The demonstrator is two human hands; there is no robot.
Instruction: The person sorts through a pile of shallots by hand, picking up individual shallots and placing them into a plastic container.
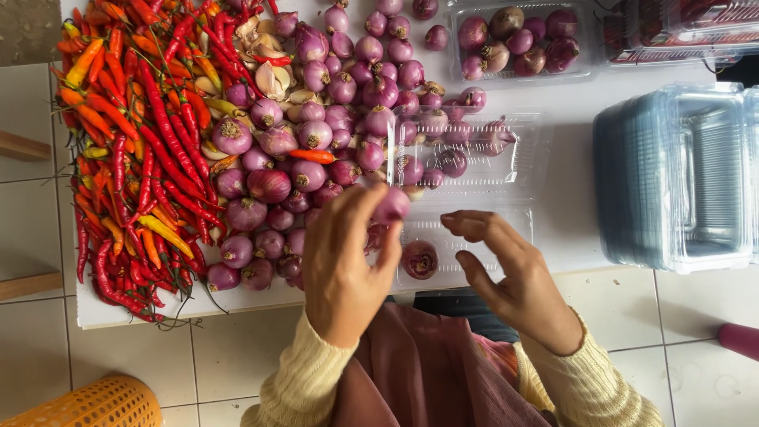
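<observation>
My left hand [344,265] pinches a purple shallot [392,204] between thumb and fingers, just left of an open clear clamshell box [474,178]. One shallot [419,259] lies in the box's near half. My right hand [506,273] hovers over that near half with fingers spread and holds nothing. A big pile of shallots [316,142] lies beside the left hand, with garlic cloves [265,75] and a heap of red and orange chillies [134,150] further left.
A stack of empty clear boxes [672,178] stands at the right. A filled box of shallots [518,39] sits at the top, more boxes beside it. An orange basket [91,405] rests on the tiled floor at lower left.
</observation>
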